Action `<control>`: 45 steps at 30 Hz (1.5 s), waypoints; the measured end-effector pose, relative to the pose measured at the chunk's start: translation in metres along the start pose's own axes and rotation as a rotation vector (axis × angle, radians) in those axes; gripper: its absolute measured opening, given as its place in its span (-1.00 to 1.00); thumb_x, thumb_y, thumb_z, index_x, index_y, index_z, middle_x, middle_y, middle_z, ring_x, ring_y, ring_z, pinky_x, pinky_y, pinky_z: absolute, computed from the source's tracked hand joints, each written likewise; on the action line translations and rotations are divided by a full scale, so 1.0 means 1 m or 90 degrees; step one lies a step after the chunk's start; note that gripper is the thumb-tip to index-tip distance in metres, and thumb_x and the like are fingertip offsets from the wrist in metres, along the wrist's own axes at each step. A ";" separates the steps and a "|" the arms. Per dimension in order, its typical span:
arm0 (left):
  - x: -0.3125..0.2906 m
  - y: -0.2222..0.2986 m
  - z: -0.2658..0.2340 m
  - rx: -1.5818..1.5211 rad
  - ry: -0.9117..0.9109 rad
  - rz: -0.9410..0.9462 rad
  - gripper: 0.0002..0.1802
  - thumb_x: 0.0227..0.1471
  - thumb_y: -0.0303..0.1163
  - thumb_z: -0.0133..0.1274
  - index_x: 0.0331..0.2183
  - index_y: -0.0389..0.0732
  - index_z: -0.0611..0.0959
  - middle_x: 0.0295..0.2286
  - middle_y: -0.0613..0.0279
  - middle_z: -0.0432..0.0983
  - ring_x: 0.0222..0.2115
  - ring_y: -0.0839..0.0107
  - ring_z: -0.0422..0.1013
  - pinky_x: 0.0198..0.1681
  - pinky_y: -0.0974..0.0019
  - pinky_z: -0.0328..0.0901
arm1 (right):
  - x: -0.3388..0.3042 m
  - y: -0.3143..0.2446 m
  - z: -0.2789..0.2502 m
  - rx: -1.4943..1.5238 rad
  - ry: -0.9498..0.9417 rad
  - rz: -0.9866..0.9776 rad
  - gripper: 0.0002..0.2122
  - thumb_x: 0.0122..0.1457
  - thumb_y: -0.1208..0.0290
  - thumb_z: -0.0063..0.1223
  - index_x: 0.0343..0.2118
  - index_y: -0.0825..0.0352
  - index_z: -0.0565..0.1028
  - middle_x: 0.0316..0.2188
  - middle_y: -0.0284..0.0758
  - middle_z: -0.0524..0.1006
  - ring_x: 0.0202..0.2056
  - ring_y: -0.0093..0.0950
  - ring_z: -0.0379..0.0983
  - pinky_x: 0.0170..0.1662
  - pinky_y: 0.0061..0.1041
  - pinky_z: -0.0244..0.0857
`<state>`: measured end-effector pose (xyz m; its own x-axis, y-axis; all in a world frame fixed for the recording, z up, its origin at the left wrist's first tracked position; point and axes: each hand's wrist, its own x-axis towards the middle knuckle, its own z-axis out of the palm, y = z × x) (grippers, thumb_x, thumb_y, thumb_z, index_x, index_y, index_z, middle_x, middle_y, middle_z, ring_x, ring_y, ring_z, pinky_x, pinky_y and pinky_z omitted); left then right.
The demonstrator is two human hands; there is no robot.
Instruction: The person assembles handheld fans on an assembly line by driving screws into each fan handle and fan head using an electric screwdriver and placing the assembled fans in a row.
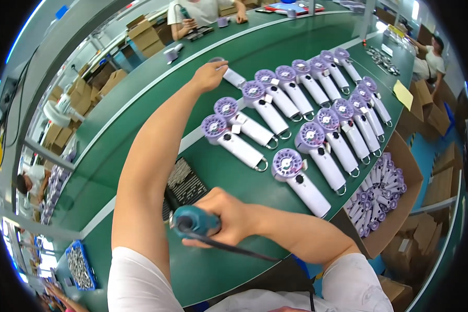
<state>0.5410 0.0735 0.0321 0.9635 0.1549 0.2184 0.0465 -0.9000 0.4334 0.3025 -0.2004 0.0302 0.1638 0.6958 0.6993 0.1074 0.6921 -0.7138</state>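
Observation:
My left hand (210,76) reaches far across the green work surface and has its fingers closed on the head end of a white handheld fan (234,77). The hand hides most of that fan's head. In my right fist is a teal electric screwdriver (191,222), its cord trailing to the right. The screwdriver is just in front of a black tray (203,188) holding small screws in rows; its tip is hidden. Right of my arms lie two rows of purple-and-white handheld fans (268,117), many with metal loops at their ends. One fan (309,192) lies nearest me, without a visible loop.
An open cardboard box (379,244) full of fan parts stands beside the right table edge. A blue bin (80,265) of metal pieces sits at the left. Across the table a co-worker's hand (189,23) holds a tool. A yellow paper (402,95) overhangs the right edge.

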 end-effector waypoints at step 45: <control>-0.454 0.119 -0.075 -0.692 0.397 0.100 -0.67 0.19 -0.66 0.07 -0.01 -0.30 0.48 -0.06 -0.04 0.51 -0.02 0.13 0.52 -0.04 0.15 0.49 | -0.008 -0.016 0.061 -0.251 0.159 0.008 -0.52 -0.17 0.35 0.60 -0.18 0.38 0.59 -0.34 -0.31 0.58 -0.40 -0.49 0.52 -0.33 -0.54 0.41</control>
<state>0.0893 -0.0732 0.0500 0.6370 0.5088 0.5791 -0.5832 -0.1732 0.7936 0.2394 -0.2051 0.0378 0.3927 0.6028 0.6945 0.4602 0.5250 -0.7159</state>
